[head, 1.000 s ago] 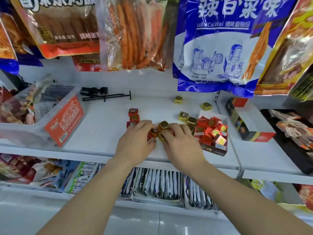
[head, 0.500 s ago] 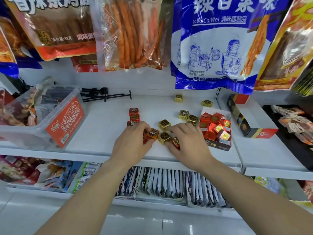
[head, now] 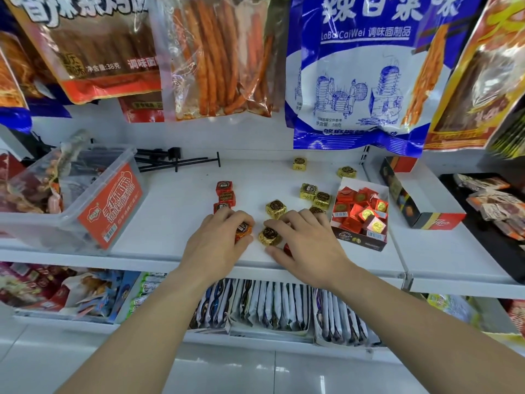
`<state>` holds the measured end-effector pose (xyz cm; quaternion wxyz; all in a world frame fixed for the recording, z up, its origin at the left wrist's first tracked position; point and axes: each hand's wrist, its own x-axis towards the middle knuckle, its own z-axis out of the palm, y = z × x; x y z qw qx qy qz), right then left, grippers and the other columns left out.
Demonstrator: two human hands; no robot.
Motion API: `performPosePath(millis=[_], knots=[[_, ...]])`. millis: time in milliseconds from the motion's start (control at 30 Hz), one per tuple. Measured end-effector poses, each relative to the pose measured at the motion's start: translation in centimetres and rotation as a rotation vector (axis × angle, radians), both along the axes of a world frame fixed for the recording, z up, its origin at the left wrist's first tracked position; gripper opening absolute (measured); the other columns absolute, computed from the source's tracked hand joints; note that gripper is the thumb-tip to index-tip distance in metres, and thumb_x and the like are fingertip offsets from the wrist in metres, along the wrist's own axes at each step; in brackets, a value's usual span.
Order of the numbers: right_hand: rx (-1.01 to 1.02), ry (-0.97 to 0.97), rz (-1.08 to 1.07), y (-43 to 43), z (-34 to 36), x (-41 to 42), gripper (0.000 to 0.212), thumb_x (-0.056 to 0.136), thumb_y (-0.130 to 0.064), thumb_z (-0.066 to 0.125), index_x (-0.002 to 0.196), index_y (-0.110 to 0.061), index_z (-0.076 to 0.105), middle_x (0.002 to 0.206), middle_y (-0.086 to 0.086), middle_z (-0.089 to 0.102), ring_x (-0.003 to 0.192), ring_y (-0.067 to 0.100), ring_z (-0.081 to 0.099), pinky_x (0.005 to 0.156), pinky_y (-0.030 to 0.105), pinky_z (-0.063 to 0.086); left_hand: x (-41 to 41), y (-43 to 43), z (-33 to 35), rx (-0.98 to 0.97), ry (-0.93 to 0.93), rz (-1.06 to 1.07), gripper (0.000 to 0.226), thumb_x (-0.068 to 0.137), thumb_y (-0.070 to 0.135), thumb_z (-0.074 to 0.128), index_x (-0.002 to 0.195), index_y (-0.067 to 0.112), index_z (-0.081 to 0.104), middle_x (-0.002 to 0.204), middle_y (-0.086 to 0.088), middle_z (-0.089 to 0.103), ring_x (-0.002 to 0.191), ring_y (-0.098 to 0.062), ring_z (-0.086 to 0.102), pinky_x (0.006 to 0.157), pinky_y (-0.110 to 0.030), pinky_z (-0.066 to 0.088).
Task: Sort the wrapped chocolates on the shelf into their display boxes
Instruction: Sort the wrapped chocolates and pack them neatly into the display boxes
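head view. the loose chocolates are small squarish foil-wrapped pieces, each with a dark round label on top, scattered on the white shelf (head: pixel 170 223). three red pieces (head: pixel 224 188) lie in a short row, touching one another, just beyond the left hand. a gold pair (head: pixel 308 191) sits side by side near the red-filled box (head: pixel 359 243). two more gold pieces (head: pixel 299 163) lie apart at the back of the shelf. a single gold piece (head: pixel 275 209) lies between the two hands, just beyond the fingertips.

left hand (head: pixel 216 245): palm down, fingers curled narrow around an orange chocolate (head: pixel 243 230), which shows between index finger and thumb.

right hand (head: pixel 309 245): palm down, fingers bent and moderately spread. index finger and thumb bracket a gold chocolate (head: pixel 269 236), with the index finger at its far edge and the thumb near its near edge. whether they actually grip it cannot be told. a red bit (head: pixel 286 248) shows under the palm; the rest of it is hidden.

the orange chocolate and gold chocolate lie just beside each other, a narrow gap between them.

the red-filled box stands just right of the right hand, with red pieces heaped unevenly inside. a second box (head: pixel 426 220), dark-sided with a white interior, lies further right. a clear tub (head: pixel 108 206) of snacks stands at left, black hooks (head: pixel 176 162) lie at the back, and snack bags (head: pixel 355 66) hang above.
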<state>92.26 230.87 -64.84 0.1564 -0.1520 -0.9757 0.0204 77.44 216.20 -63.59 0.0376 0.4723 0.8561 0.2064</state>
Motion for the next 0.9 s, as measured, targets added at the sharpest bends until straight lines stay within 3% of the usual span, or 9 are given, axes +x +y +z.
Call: performPosePath(millis=[300,500,700,900], knots=[[-0.108,-0.087,-0.024,-0.4,0.5,-0.1,0.053,0.093,-0.067,0.036,0.139,-0.041,0.04,0.127,-0.007,0.049,0.116,0.021,0.044,0.094,0.043,0.041,0.2,-0.8,-0.1,0.032,-0.027,0.004,0.026,0.095,0.041,0.057,0.121,0.04,0.055,0.12,0.014,0.049,0.108,-0.013,0.048,0.088,-0.036,0.048],[-0.149,-0.099,-0.003,-0.2,0.9,-0.5,0.051,0.092,-0.066,0.041,0.131,-0.034,0.052,0.122,-0.007,0.055,0.114,0.021,0.05,0.096,0.043,0.043,-0.1,-1.6,0.0,0.05,-0.083,0.033,0.025,0.094,0.041,0.058,0.119,0.04,0.056,0.122,0.015,0.051,0.108,-0.013,0.052,0.089,-0.037,0.05],[-0.196,-0.009,-0.003,-0.4,1.0,-0.3,0.049,0.087,-0.067,0.052,0.116,-0.028,0.062,0.11,-0.007,0.064,0.106,0.019,0.057,0.094,0.041,0.046,-0.2,-2.0,0.4,0.065,-0.116,0.053,0.024,0.093,0.039,0.06,0.117,0.039,0.057,0.119,0.013,0.054,0.105,-0.013,0.054,0.09,-0.037,0.05],[-0.237,0.186,0.005,0.3,3.7,2.2,0.049,0.084,-0.065,0.06,0.11,-0.024,0.067,0.092,-0.011,0.06,0.091,0.014,0.057,0.081,0.034,0.048,1.7,-0.3,2.4,0.156,-0.126,0.006,0.023,0.093,0.035,0.062,0.116,0.041,0.059,0.115,0.014,0.057,0.104,-0.01,0.054,0.088,-0.032,0.046]])
